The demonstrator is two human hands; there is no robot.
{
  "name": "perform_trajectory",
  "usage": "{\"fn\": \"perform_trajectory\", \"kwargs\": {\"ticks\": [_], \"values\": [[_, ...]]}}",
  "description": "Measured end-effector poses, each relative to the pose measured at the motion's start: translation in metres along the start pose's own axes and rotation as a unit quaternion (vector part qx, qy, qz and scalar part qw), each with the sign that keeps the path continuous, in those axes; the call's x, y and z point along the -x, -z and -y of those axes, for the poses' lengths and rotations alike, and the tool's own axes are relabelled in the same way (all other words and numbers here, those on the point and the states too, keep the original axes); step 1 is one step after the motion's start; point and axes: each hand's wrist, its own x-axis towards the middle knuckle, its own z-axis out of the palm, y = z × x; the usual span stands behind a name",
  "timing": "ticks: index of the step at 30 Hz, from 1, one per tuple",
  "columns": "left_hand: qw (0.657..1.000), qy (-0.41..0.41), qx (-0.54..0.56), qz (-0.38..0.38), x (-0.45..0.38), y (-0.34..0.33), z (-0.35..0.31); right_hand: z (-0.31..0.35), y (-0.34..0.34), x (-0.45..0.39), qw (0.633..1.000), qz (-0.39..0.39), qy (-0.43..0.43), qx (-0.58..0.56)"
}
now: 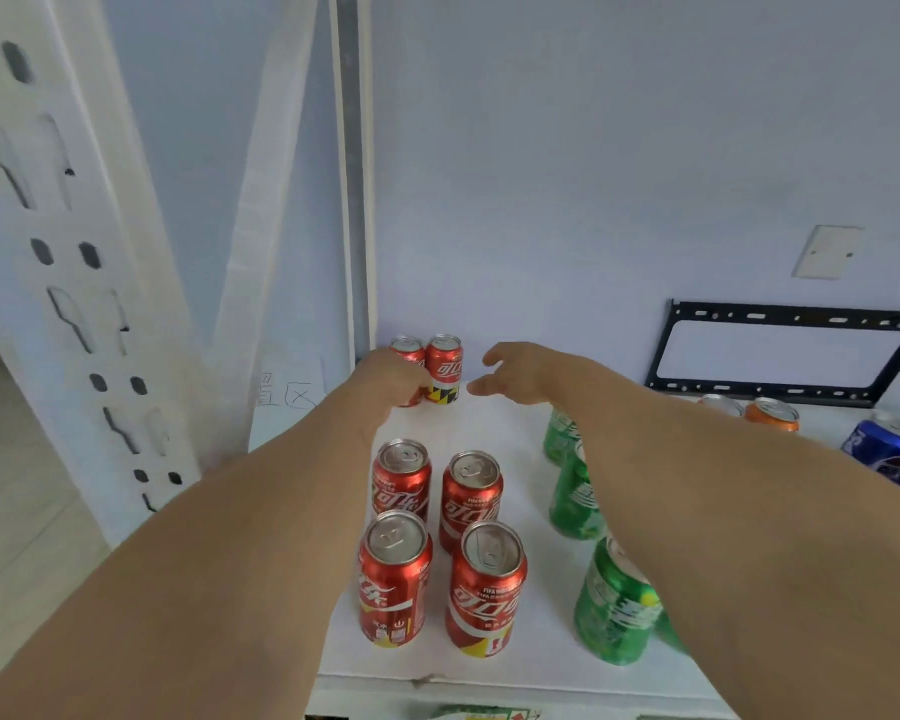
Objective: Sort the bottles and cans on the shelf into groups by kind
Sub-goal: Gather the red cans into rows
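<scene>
While your left hand [388, 379] wraps round the far-left red can [405, 356] at the back of the white shelf [536, 662], your right hand [520, 371] hangs just beside the pair w/ fingers loosely spread, gripping nothing. That held can stands upright, touching its twin, the second back red can [444, 367], which sits just right of it, near the rear wall [593, 148].

Closer to you than that back pair, four more red cans stand upright in a square: rear-left red can [401, 478], rear-right red can [471, 498], front-left red can [395, 576] and front-right red can [486, 589], apart from each other.

Right of the back pair & nearer you, green cans run in a line, partly hidden under your right forearm: nearest green can [614, 605], middle green can [572, 493], far green can [559, 433].

Farther right of the back pair you've got an orange can [772, 415] w/ another can top just left of it, colour can't tell, then blue cans [889, 449] at the frame edge. Behind those, a black metal bracket [780, 350] leans on the wall.

Left of the back pair, a perforated white upright [63, 283].
</scene>
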Motion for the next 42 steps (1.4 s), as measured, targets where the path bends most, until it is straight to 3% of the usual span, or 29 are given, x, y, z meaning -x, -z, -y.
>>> {"fn": "perform_trajectory", "kwargs": {"ticks": [5,10,19,27,32,42], "values": [[0.997,0.010,-0.063,-0.038,-0.047,-0.003,-0.005,-0.015,0.003,-0.070,0.999,-0.002,0.017,-0.033],[0.999,0.017,0.021,-0.047,-0.087,-0.006,0.004,-0.020,-0.006,-0.131,0.994,0.001,0.043,-0.097],[0.998,0.031,0.060,0.019,-0.140,-0.015,0.027,-0.025,-0.031,-0.193,0.992,0.034,0.062,-0.106],[0.995,0.007,0.058,0.084,-0.167,-0.023,0.042,-0.033,-0.047,-0.210,0.984,0.052,0.039,-0.164],[0.990,0.052,0.093,0.090,-0.156,-0.011,0.041,-0.047,-0.038,-0.193,0.983,0.071,0.030,-0.166],[0.988,0.053,0.016,0.145,-0.107,-0.009,0.032,-0.061,-0.021,-0.148,0.986,0.055,0.047,-0.152]]}}
